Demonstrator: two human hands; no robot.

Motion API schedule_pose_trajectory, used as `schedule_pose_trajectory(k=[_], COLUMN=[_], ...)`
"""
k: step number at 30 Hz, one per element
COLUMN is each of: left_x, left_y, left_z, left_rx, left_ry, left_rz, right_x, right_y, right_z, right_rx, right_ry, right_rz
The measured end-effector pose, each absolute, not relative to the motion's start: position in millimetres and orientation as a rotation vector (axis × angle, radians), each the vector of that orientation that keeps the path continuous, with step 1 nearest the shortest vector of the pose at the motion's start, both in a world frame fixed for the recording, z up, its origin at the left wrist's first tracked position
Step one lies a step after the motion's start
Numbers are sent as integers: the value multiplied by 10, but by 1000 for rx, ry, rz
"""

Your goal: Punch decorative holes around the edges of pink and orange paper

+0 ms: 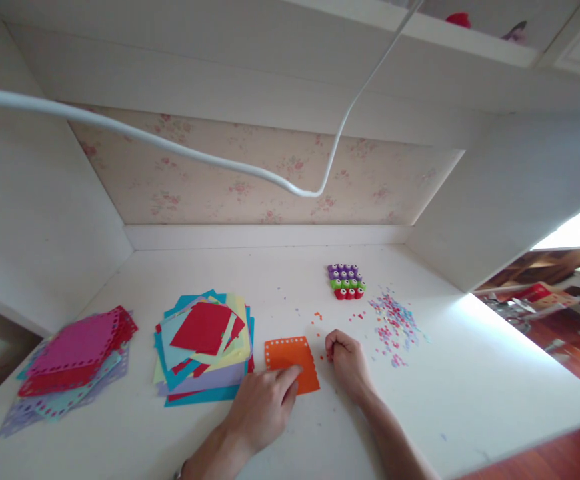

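An orange paper square (290, 360) with punched holes along its edges lies flat on the white desk (470, 373). My left hand (263, 407) rests on its near left corner, fingers stretched out and pressing the paper down. My right hand (347, 360) sits just right of the square, curled into a loose fist on the desk; what it holds, if anything, is hidden. A few orange punch bits (317, 317) lie beyond the square.
A stack of coloured paper squares (205, 350) lies left of the orange one. A pile of punched sheets (73, 363) sits at far left. Small purple, green and red hole punches (346, 281) stand at the back. Confetti (395, 327) is scattered at right. A white cable (195, 157) hangs overhead.
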State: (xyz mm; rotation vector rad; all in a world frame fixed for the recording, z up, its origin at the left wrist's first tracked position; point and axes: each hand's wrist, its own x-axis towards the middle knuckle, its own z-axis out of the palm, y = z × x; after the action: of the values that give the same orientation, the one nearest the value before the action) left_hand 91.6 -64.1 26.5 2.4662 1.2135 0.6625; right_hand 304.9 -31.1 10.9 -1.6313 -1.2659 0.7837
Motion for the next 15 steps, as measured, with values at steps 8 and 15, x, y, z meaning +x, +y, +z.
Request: schedule_pose_trajectory(k=[8, 15], left_x=[914, 908], left_y=[-650, -649], left_z=[290, 330], left_rx=[2505, 2563], left_ry=[1206, 1210], left_rz=[579, 461], right_x=[3038, 3030], right_y=[-308, -328], right_z=[128, 143], right_rx=[-1635, -1628], right_ry=[-1303, -1349], right_rz=[772, 748])
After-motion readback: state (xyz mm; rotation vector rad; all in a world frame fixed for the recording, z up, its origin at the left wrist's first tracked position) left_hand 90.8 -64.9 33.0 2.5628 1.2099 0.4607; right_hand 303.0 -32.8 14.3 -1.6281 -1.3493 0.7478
